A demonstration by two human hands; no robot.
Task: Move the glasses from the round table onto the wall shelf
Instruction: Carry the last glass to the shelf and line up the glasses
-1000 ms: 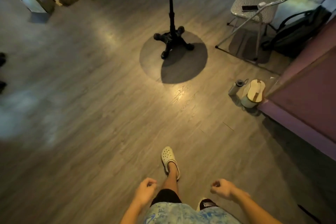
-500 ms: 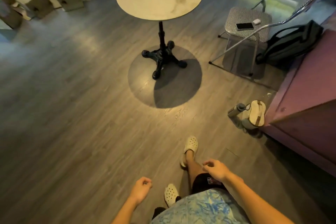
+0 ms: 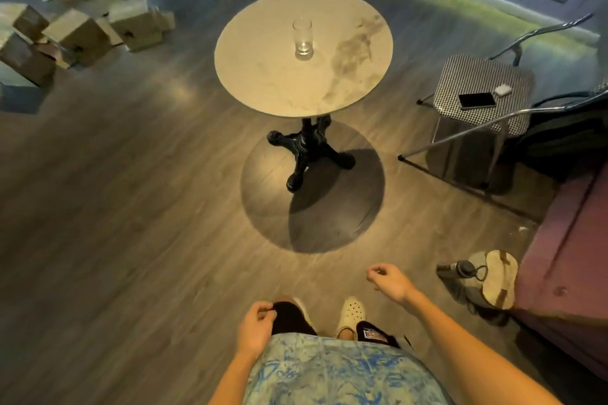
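Glass (image 3: 302,39) stood upright on the table (image 3: 263,82). Well short of it, the left hand (image 3: 256,327) and right hand (image 3: 390,283) hung loosely curled, holding nothing.

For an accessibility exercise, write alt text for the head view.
One glass stands on a round table ahead of a person whose left hand and right hand hang loosely curled, holding nothing. A chair stands beside the table.
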